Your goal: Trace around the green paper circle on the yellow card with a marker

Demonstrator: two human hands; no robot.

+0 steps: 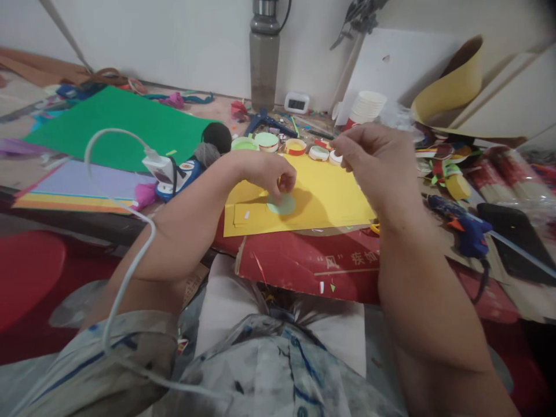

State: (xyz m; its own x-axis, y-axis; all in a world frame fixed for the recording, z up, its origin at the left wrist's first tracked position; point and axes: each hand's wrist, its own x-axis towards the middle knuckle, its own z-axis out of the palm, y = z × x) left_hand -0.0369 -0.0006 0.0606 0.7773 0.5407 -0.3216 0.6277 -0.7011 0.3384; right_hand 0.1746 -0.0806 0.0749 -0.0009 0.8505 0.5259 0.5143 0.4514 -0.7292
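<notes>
My left hand is low over a yellow sheet, with its fingers curled and the thumb pointing down. Just under its thumb a pale green paper disc lies on the sheet; whether the hand grips the disc's edge I cannot tell. Raised above the sheet's right side, my right hand has thumb and forefinger pinched together. Whatever is in that pinch is too small to make out. Behind the hands stand several small round paper rings and lids, among them a yellow and red one and a green one.
Blue glue gun and black phone lie at right. A white cable crosses my left arm. Green sheet, tall bottle, small clock and paper cups are farther back; red cardboard lies in front.
</notes>
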